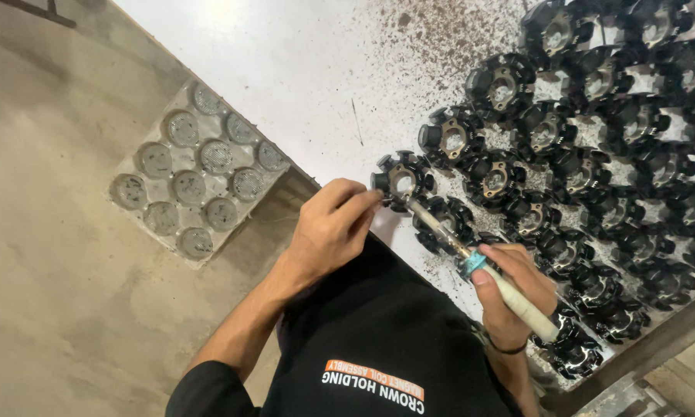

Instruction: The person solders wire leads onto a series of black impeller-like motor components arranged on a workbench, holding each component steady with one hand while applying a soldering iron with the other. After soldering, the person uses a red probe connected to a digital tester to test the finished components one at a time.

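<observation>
Left hand [333, 224] pinches the rim of a black round part [402, 179] at the white counter [285, 69] edge. Right hand [513, 289] is closed around a soldering iron [471, 259], tip on that part. Rows of similar black parts [594, 154] just beside; grey tray [197, 170] on floor, well apart.

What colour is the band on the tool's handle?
Turquoise blue, on the cream-handled tool in the right hand; head view.
</observation>
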{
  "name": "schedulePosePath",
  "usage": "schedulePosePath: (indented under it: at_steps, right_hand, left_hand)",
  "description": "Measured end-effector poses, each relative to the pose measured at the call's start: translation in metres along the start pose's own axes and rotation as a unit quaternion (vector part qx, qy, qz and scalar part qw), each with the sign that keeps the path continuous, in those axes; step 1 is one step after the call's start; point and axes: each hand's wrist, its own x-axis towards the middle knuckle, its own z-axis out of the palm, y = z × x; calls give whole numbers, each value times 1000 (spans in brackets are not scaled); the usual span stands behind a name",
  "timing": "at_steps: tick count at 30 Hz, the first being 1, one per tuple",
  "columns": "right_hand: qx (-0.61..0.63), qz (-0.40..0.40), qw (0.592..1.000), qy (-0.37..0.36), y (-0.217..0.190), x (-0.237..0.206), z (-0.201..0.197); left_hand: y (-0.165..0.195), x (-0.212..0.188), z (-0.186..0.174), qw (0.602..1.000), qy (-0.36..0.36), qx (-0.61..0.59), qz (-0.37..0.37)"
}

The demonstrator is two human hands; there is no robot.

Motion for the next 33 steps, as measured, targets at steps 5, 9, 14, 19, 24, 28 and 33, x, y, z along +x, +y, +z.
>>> schedulePosePath:
  at_steps: [5,9,14,19,24,28,33]
  right_hand:
    - [-100,-93,991,13,-15,-11,-41]
    - [-283,-79,955,-49,-11,-74,-106]
    - [-346,326,875,-95,63,-220,-208]
    - [-165,416,850,277,98,-396,-208]
    - [290,196,668,657,84,-443,-117]
    - [364,126,525,759,62,-404,-92]
    - [383,61,463,797,56,-365,-126]
  left_hand:
    - [26,5,9,973,-167,-158,29]
    - [68,-2,56,835,-408,-368,26]
    - [121,-23,134,695,-554,-451,77]
    - [154,-44,176,653,-585,-454,159]
    - [168,-42,186,636,-633,-422,132]
    - [188,-33,186,650,-661,-352,132]
    - [207,-31,198,688,-671,-245,124]
